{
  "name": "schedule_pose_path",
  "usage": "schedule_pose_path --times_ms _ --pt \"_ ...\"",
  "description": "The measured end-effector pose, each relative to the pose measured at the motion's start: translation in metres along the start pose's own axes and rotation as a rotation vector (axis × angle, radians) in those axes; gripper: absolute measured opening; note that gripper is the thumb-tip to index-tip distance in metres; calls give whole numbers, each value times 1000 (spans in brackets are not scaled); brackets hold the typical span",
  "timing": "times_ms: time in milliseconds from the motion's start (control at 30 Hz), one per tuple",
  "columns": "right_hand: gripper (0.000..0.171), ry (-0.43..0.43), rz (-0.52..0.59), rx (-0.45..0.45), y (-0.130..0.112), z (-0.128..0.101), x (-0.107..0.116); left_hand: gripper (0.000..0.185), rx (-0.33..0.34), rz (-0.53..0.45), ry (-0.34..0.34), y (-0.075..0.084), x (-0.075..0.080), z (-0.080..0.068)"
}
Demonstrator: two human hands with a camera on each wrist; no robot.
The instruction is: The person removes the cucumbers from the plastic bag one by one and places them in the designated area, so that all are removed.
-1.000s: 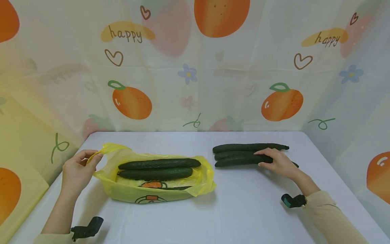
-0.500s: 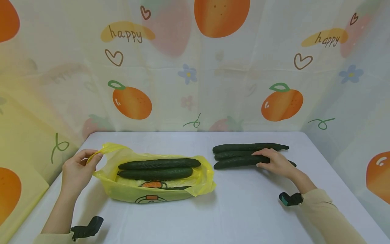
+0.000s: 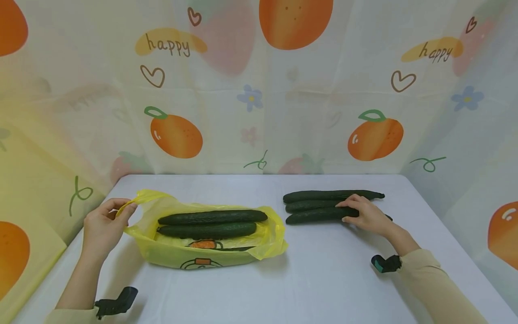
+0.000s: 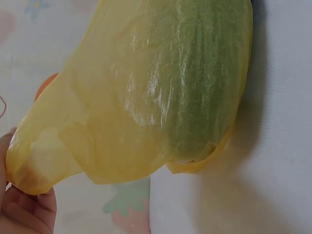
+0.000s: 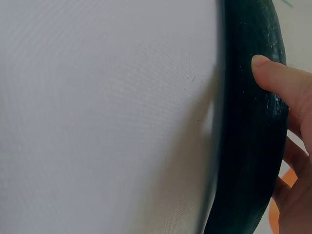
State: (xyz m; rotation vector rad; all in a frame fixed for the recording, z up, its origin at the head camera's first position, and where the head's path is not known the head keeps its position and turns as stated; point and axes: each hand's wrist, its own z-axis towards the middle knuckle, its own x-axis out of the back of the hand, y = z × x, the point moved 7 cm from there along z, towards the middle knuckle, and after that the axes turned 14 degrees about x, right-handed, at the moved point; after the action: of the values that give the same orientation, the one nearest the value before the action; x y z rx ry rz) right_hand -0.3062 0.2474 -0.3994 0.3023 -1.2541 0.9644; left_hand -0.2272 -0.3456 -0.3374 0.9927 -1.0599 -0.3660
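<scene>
Fingers of the right hand curl round the nearest cucumber of three lying loose on the table; the left hand pinches the yellow bag handle. Two cucumbers are already bagged, three seemingly left. Bare tabletop lies between pile and bag mouth; curtain close behind.
</scene>
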Motion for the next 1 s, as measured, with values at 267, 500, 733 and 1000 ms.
schedule_pose_path --times_ms 267,500,733,1000 --pt "37 12 -19 10 0 2 -1 9 1 -19 -11 -1 -1 0" --pt "34 3 -26 -29 2 2 -2 15 2 -6 -6 -1 -1 0" --pt "33 42 -44 -36 4 1 -4 15 4 -9 -1 -1 0 -1" --pt "34 89 -76 -11 0 -1 -3 19 7 5 3 -1 -1 -1"
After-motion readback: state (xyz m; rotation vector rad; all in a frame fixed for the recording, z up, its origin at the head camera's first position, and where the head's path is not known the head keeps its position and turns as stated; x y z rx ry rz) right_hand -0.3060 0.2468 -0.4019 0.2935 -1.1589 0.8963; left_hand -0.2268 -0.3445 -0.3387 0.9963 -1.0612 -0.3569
